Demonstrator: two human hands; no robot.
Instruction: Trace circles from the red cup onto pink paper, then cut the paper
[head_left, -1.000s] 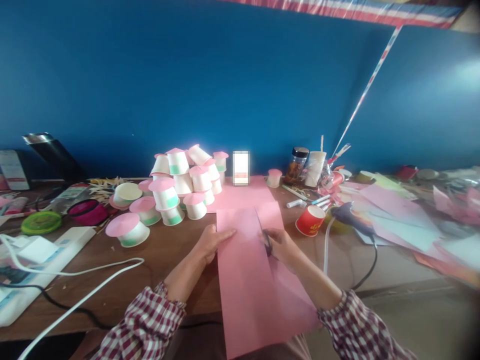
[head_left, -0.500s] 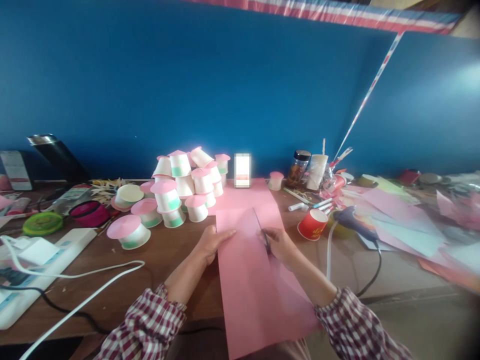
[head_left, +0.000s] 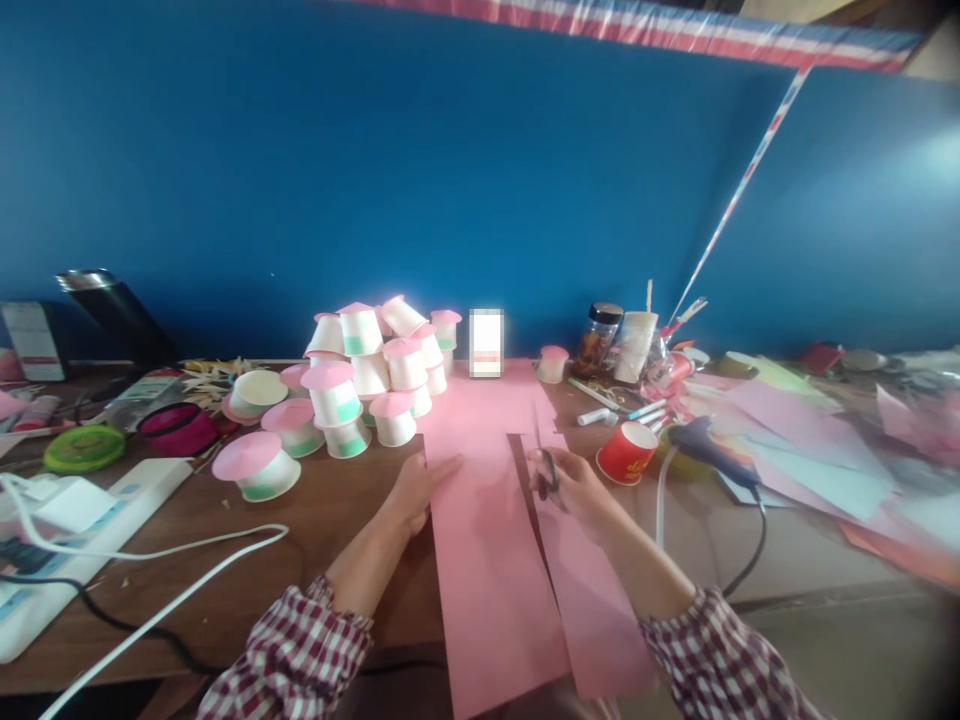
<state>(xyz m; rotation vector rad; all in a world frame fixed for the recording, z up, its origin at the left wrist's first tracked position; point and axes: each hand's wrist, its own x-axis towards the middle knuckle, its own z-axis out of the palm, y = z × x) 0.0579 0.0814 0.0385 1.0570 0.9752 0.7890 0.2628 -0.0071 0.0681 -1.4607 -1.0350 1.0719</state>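
A long sheet of pink paper (head_left: 487, 560) hangs over the table's front edge. My left hand (head_left: 412, 495) grips its left edge, thumb on top and fingers underneath. Scissors (head_left: 550, 472) sit in my right hand (head_left: 581, 490), with the blades pointing away from me. A narrower pink strip (head_left: 592, 615) lies under my right hand, split from the sheet by a dark gap; whether that hand also pinches the strip is hidden. Behind the sheet lies another pink paper (head_left: 517, 395).
White paper cups with pink discs (head_left: 332, 392) are piled at the back left. A red cup (head_left: 628, 453) and a glue gun (head_left: 709, 450) lie to the right, beside loose coloured papers (head_left: 817, 440). A power strip (head_left: 90, 540) with white cables occupies the left.
The strip has come apart from the sheet along its whole length, and a gap shows between them. My right hand has shifted slightly right with the scissors. My left hand keeps its hold.
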